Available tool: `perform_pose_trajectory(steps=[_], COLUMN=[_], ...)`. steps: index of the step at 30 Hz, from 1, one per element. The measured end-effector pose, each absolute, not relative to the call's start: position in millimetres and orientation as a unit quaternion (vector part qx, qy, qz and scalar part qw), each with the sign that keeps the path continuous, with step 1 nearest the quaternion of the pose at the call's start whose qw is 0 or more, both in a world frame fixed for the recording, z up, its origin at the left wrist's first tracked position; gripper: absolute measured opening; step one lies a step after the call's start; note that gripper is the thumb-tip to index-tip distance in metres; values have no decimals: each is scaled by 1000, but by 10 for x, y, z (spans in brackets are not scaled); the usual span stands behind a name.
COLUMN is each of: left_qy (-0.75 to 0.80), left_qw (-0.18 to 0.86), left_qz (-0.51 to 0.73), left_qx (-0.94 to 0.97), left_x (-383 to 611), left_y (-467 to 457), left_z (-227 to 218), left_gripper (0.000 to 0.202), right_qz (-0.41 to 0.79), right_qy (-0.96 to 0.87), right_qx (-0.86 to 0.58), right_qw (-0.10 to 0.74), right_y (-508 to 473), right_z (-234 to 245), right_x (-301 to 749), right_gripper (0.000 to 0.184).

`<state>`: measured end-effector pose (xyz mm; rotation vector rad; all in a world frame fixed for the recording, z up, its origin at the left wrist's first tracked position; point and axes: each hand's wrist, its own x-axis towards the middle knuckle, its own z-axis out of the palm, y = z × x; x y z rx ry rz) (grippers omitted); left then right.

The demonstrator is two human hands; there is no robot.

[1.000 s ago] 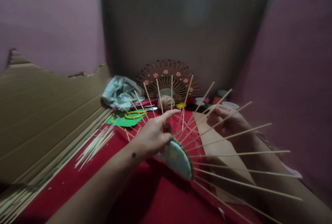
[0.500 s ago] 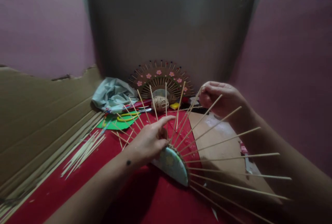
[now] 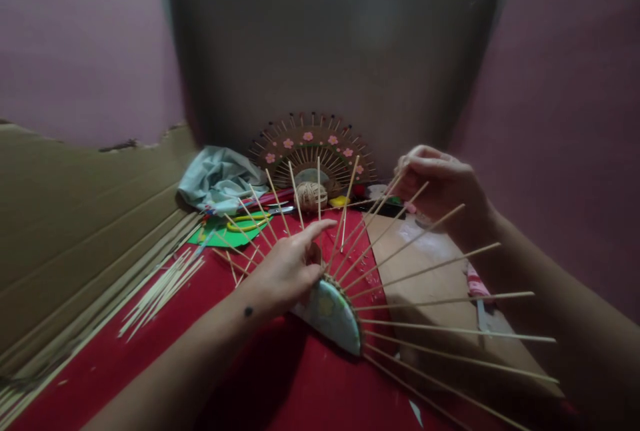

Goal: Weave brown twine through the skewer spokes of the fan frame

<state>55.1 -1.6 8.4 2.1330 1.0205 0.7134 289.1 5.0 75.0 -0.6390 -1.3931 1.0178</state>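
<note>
My left hand point(image 3: 289, 270) grips the pale green half-disc hub point(image 3: 333, 314) of a fan frame, forefinger stretched out over it. Several thin wooden sticks point(image 3: 440, 301) radiate from the hub toward the back and right. My right hand point(image 3: 440, 184) is raised behind the sticks, its fingers curled in a pinch near the tips of two of them; what it pinches is too thin to make out. A finished brown fan point(image 3: 313, 148) with pink flowers leans against the back board.
A red cloth point(image 3: 150, 344) covers the table. Loose sticks point(image 3: 160, 288) lie at the left beside a cardboard wall point(image 3: 75, 218). A twine ball point(image 3: 310, 194), yellow scissors point(image 3: 245, 221), green paper, a crumpled cloth point(image 3: 220, 178) and a brown card sheet point(image 3: 435, 271) lie around.
My right hand rose from behind the sticks near the table to their upper tips, then shifted slightly right. The left hand and hub stayed almost still.
</note>
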Motion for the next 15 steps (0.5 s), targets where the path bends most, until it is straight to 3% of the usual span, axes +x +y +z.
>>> perform_pose_trajectory(steps=[4, 7, 10, 12, 15], left_qy=[393, 391, 388, 386, 388], left_qw=[323, 325, 354, 388, 430], left_qz=[305, 330, 346, 358, 378], left_qx=[805, 796, 777, 756, 723], left_x=[519, 490, 470, 465, 465], left_y=[29, 53, 43, 19, -22], left_z=[39, 33, 78, 130, 219], left_gripper=[64, 62, 61, 62, 63], right_qz=[431, 457, 488, 429, 334], right_qy=[-573, -559, -567, -596, -670], right_qx=[-258, -304, -417, -538, -590], right_qw=[648, 622, 516, 414, 302], right_y=[108, 192, 214, 160, -9], right_z=[574, 376, 156, 55, 23], right_x=[2988, 3100, 3205, 3232, 3179], right_gripper=[16, 25, 13, 13, 12])
